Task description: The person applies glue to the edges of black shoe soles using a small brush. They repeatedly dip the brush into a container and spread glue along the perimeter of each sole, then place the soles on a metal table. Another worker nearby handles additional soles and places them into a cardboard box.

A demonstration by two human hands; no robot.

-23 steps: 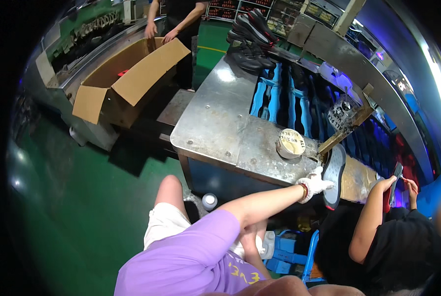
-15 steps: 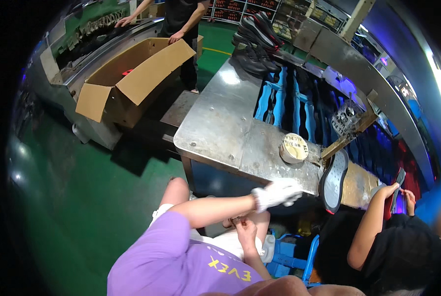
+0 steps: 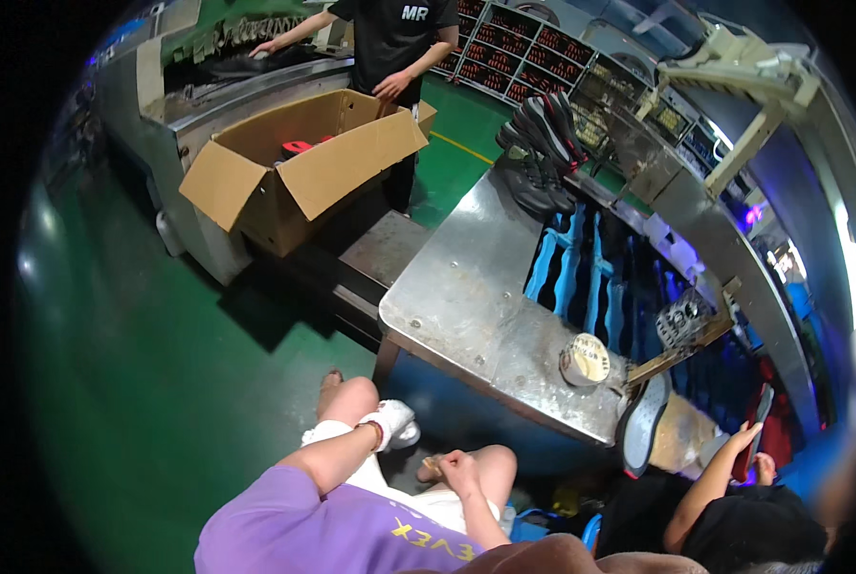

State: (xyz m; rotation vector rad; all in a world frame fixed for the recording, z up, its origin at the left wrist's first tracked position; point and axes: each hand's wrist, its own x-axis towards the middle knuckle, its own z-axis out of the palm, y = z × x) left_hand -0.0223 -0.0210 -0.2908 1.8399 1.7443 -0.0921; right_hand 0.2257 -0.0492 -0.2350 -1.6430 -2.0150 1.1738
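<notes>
My left hand (image 3: pixel 392 424), in a white glove, lies over my left thigh near the knee. Its fingers droop loosely, with no object visible in them. My right hand (image 3: pixel 459 473) is bare and sits above my right thigh, fingertips pinched together. Whatever they may hold is too small to make out. Closest beyond my hands is the corner of a metal worktable (image 3: pixel 447 304). On it stands a round white tub (image 3: pixel 584 361) with dark print. A grey shoe sole with a dark and red rim (image 3: pixel 645 425) leans at the table's near right edge.
An open cardboard box (image 3: pixel 351 161) with red items stands front left, a person in black (image 3: pixel 401 57) behind it. Black shoes (image 3: pixel 533 182) are piled on the table's far end, beside a conveyor with blue strips (image 3: pixel 573 263). At right, a co-worker's hand (image 3: pixel 742 440) grips a red-edged sole.
My gloved left hand has swung back from the table edge to my left thigh. My right hand stays pinched over my lap. The whole view has shifted, bringing more of the far person into sight.
</notes>
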